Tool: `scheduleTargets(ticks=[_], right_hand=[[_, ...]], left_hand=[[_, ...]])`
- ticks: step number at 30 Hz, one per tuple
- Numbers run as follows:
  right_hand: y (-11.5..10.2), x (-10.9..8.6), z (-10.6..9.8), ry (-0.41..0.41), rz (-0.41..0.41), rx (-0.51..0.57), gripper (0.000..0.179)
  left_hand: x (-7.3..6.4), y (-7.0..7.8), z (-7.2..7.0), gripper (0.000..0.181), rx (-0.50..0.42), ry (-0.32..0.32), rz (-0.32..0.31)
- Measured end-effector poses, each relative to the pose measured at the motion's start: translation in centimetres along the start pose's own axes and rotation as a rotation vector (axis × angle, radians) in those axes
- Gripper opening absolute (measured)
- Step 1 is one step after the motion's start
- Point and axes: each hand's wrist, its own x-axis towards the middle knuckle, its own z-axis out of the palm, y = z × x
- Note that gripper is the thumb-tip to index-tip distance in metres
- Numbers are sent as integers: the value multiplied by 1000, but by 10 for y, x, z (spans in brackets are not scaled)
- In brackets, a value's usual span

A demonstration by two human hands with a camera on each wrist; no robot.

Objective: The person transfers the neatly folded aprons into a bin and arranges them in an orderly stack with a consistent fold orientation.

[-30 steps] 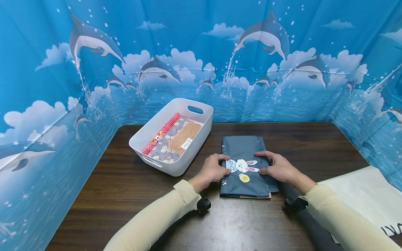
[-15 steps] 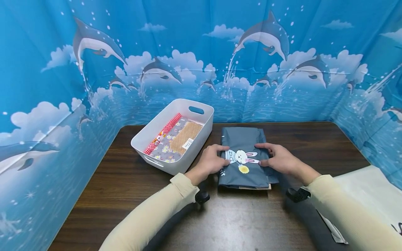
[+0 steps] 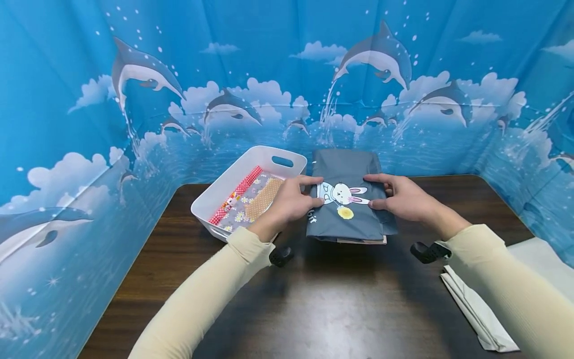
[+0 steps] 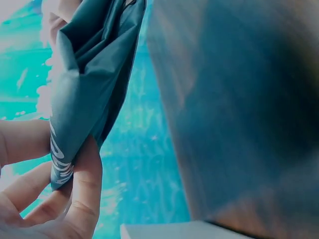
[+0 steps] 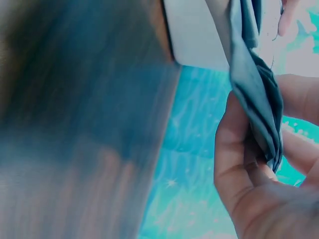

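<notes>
A folded dark grey cloth (image 3: 345, 164), printed with a white rabbit and a yellow flower, is held up above the table between both hands. My left hand (image 3: 289, 202) grips its left edge, thumb and fingers on either side of the fold, as the left wrist view shows. On the opposite edge, my right hand (image 3: 403, 199) pinches the cloth in the same way. Seen from the right wrist, the folded layers (image 5: 249, 74) hang between thumb and fingers. A tan layer peeks out along the near edge of the bundle.
Left of the cloth stands a white plastic basket (image 3: 211, 187) holding a red checked roll (image 3: 237, 194) and a grey floral fabric with a tan dotted patch. A cream cloth (image 3: 484, 314) lies at the right, partly under the right forearm. A dolphin curtain surrounds the dark wooden table (image 3: 332, 309).
Both hands have lifted the folded cloth off the table, moving it up and away in the head view. Its near edge now hangs over a shadow. The left hand now overlaps the basket.
</notes>
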Motion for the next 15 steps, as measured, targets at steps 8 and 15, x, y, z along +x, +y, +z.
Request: scheduleTargets(ticks=[8,15], right_hand=[[-25,10,6,-3,1,36,71],[-37,15,7,-7,0,78,71]], left_hand=[[1,0,-27,54,-35,-16,-91],[3,-1,-43,53,-32,-17,-102]])
